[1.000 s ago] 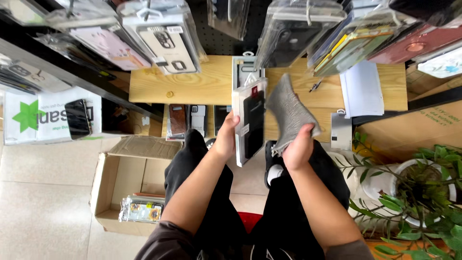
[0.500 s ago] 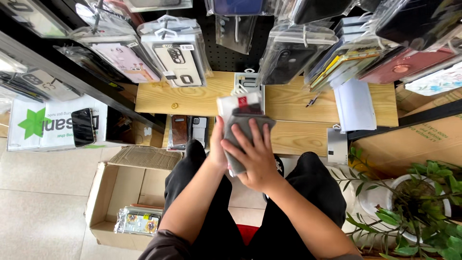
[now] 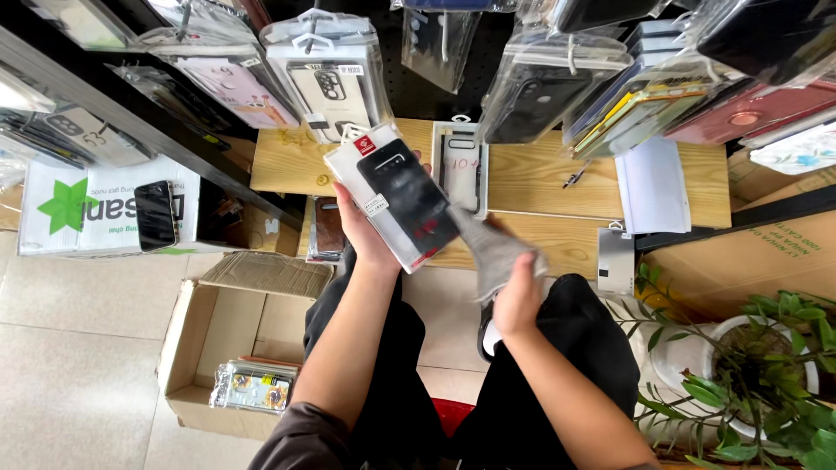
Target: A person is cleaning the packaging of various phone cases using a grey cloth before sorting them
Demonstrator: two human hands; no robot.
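My left hand (image 3: 366,235) holds up a packaged black phone case (image 3: 396,202) in a white and clear pack, tilted with its top toward the upper left. My right hand (image 3: 515,300) grips a grey cloth (image 3: 492,252) just to the lower right of the pack, and the cloth's upper corner touches the pack's lower edge. Both forearms reach out over my black trousers. Behind the pack, another clear packaged case (image 3: 460,165) lies on the wooden shelf (image 3: 540,187).
Many packaged phone cases (image 3: 326,78) hang from a black pegboard above. An open cardboard box (image 3: 228,348) with packed cases stands on the tiled floor at left. A white box (image 3: 104,209) with a phone on it sits far left. A potted plant (image 3: 758,365) is at right.
My right hand with the cloth has slid off the front of the pack, down to the lower right. The black case is now uncovered, and my left hand has tilted the pack leftward.
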